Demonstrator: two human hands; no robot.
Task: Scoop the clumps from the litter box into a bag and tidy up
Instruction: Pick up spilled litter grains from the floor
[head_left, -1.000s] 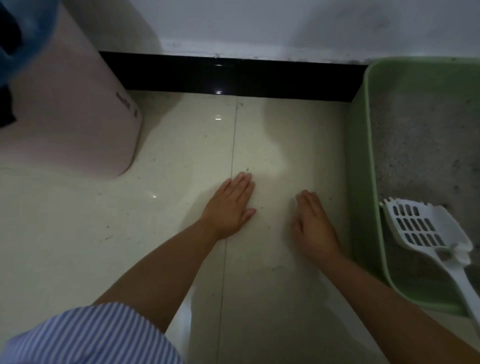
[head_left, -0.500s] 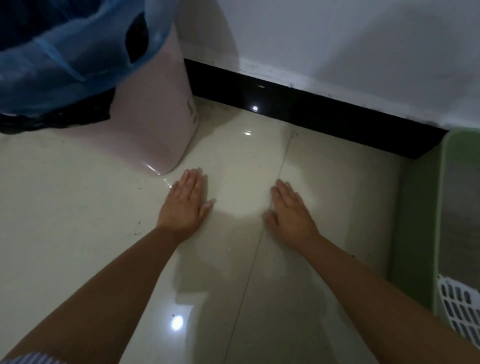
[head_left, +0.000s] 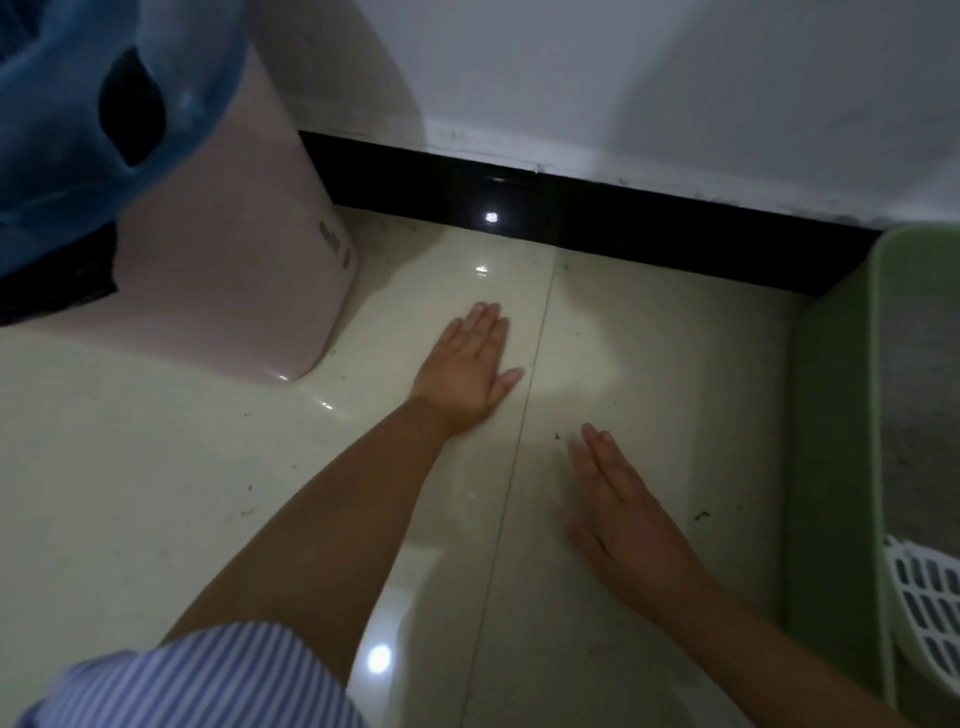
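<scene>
Both hands lie flat and empty on the glossy cream tile floor (head_left: 156, 493), palms down, fingers straight and held close together. The left hand (head_left: 467, 364) rests further forward, its thumb angled out toward a grout line that runs between the two hands. The right hand (head_left: 618, 512) sits nearer the person, on the other side of that line, and looks slightly blurred. The left forearm comes out of a blue-and-white striped sleeve (head_left: 208, 680) at the lower left.

Small dark specks (head_left: 701, 515) are scattered over the tiles around the hands, one just ahead of the right fingertips and another close to the green box.

The litter box (head_left: 831, 415) stands at the right edge, just beside the right arm: a pale green plastic tray with a rounded rim, holding grey granular litter (head_left: 919, 395). A white slotted scoop (head_left: 930, 608) rests at its near end, only partly in view.

At the upper left stands a pale pink bin (head_left: 234, 270), lined with a translucent blue bag (head_left: 62, 135) that drapes over its rim; something black shows beneath the bag. A black baseboard (head_left: 571, 213) runs along the foot of the white wall (head_left: 623, 78) behind.
</scene>
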